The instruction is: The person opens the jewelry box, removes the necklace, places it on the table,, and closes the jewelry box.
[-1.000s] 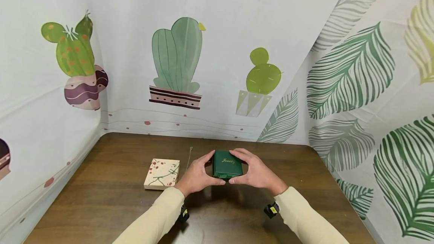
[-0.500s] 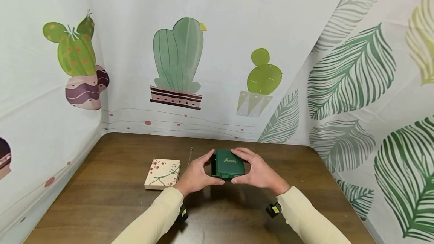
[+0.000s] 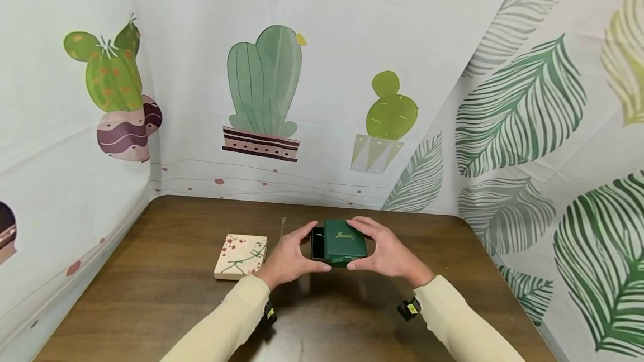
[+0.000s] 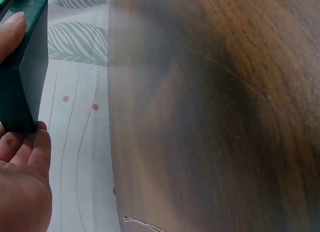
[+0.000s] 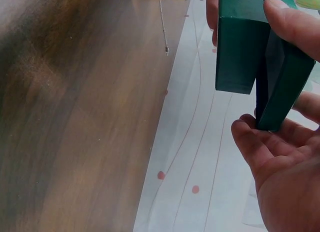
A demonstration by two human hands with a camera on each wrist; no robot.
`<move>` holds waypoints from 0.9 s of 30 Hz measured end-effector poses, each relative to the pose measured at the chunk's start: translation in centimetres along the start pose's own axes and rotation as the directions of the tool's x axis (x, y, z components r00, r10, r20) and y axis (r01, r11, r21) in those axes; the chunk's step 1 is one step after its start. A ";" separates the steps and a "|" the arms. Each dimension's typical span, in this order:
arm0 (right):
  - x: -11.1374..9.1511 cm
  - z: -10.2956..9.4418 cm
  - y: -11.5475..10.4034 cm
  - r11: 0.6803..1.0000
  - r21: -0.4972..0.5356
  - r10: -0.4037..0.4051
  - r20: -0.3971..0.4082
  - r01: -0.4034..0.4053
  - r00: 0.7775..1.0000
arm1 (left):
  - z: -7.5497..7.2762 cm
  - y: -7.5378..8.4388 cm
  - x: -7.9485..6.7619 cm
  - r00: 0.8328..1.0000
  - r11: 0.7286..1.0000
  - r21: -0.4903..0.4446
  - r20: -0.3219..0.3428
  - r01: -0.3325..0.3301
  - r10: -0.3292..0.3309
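Head view, left to right: floral box (image 3: 241, 257) flat on the brown surface (image 3: 126, 289), looks closed, contents hidden. Thin chain (image 3: 283, 229) lies just beside it to the right, partly hidden by the left hand (image 3: 290, 260). Left fingers curl round the green base (image 3: 318, 247), gripping far and near edges. Base's left part is uncovered: dark interior, a small pale bit near the far end, too small to tell what. Green lid (image 3: 345, 239), gold lettering up, covers the rest of the base. Right hand (image 3: 391, 253) grips the lid the same way, thumb near, fingers far. Both green parts are between the two hands, off the surface; the right wrist view shows them side by side with the lid tilted.

Versus 1.0 s ago: lid sat nearly over the whole base; now farther right, interior exposed. Right hand shifted right with it. Floral box, chain unmoved.
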State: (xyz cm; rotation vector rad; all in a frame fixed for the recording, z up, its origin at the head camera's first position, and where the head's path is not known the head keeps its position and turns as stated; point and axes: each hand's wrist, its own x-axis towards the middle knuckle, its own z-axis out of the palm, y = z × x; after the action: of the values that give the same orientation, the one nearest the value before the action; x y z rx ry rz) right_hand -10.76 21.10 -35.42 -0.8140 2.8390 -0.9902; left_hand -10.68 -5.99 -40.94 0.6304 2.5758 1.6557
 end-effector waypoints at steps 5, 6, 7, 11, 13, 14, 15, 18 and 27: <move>-0.1 -0.1 0.1 1.000 0.006 0.004 0.003 -0.004 1.000 | -0.1 0.2 0.0 1.000 1.000 -0.008 0.008 0.006 -0.006; -0.1 -0.2 0.1 1.000 0.004 0.005 0.004 -0.005 1.000 | -0.1 0.2 0.0 1.000 1.000 -0.013 0.009 0.006 -0.006; -0.2 -0.2 0.1 1.000 0.003 0.006 0.005 -0.006 1.000 | -0.2 0.2 0.0 1.000 1.000 -0.018 0.010 0.006 -0.005; -0.2 -0.4 0.0 1.000 -0.012 0.009 0.007 -0.009 1.000 | -0.2 0.1 -0.1 1.000 0.999 -0.035 0.012 0.000 0.000; -0.2 -0.5 0.0 1.000 -0.018 0.007 0.007 -0.007 1.000 | -0.3 0.1 -0.1 1.000 0.999 -0.034 0.013 -0.001 0.002; -0.3 -0.5 0.0 1.000 -0.020 0.006 0.008 -0.005 1.000 | -0.3 0.0 -0.1 1.000 0.999 -0.033 0.013 -0.003 0.004; -0.3 -0.5 0.0 1.000 -0.023 0.004 0.008 -0.004 1.000 | -0.3 0.0 -0.1 1.000 1.000 -0.026 0.013 -0.005 0.005; -0.3 -0.6 0.0 1.000 -0.026 0.004 0.012 -0.003 1.000 | -0.3 -0.1 -0.1 1.000 1.000 -0.015 0.013 -0.009 0.010; -0.5 -0.9 0.0 1.000 -0.017 0.015 0.016 -0.015 1.000 | -0.4 0.0 -0.1 1.000 1.000 0.018 0.015 0.005 -0.005</move>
State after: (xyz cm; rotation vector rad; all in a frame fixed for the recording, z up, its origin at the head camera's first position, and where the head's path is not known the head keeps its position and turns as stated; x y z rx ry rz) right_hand -10.49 21.85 -34.77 -0.7975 2.8389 -0.9549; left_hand -10.70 -6.35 -40.76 0.6347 2.5824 1.6219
